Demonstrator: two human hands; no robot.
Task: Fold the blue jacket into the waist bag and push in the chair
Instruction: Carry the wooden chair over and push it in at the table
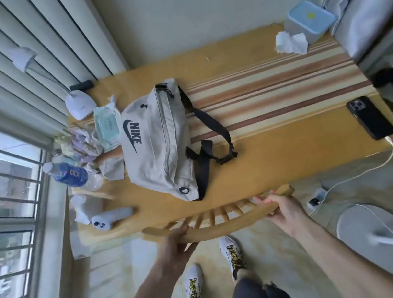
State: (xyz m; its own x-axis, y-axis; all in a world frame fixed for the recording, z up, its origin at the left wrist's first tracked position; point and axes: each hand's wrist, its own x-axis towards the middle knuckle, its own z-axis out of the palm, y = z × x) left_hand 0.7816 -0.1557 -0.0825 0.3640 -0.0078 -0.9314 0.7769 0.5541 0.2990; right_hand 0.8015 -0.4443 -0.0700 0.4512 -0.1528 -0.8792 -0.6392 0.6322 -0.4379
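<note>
Chair (217,225) backrest sits against the worktop (282,158) edge, left grip (176,242) and right grip (282,208) both closed around its top rail.

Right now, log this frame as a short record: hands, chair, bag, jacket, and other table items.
left hand: gripping the chair's curved top rail
right hand: gripping the same rail, nearer its right end
chair: wooden, spindle back, backrest at the table's near edge
waist bag: grey, zipped shut, lying on the table, strap loose beside it
blue jacket: not visible
phone: right table edge, cable plugged in
water bottle: lying at left edge
</note>
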